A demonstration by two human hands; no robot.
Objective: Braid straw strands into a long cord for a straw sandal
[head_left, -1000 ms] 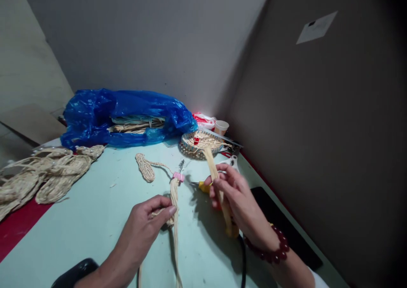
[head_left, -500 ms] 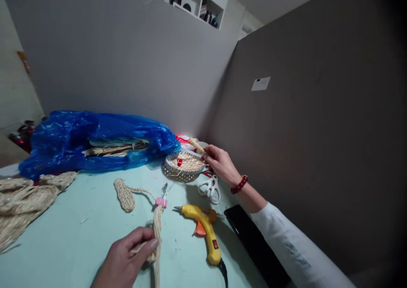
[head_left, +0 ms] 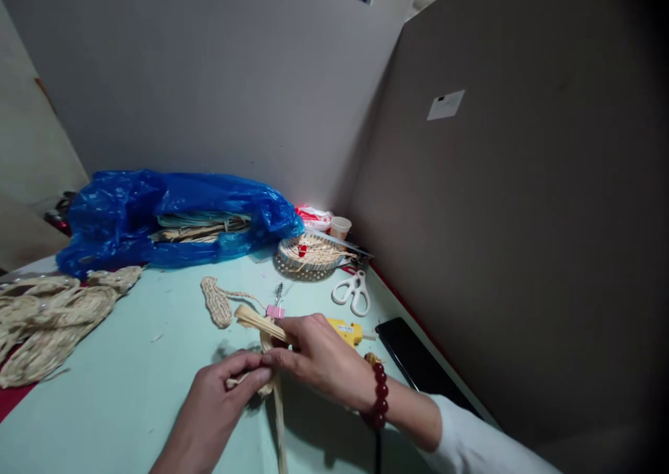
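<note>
Returning from the basket (head_left: 311, 254) beyond the pink clip (head_left: 275, 311), the right hand (head_left: 318, 359) pinches a straw strip (head_left: 251, 318) just below it, meeting the braid (head_left: 279, 418) clenched in the fingers of the left hand (head_left: 224, 397).

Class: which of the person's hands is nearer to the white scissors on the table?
Right. The right hand, pinching a straw strip, is just below-left of the white scissors; the left hand, gripping the straw braid, is farther left and lower.
</note>
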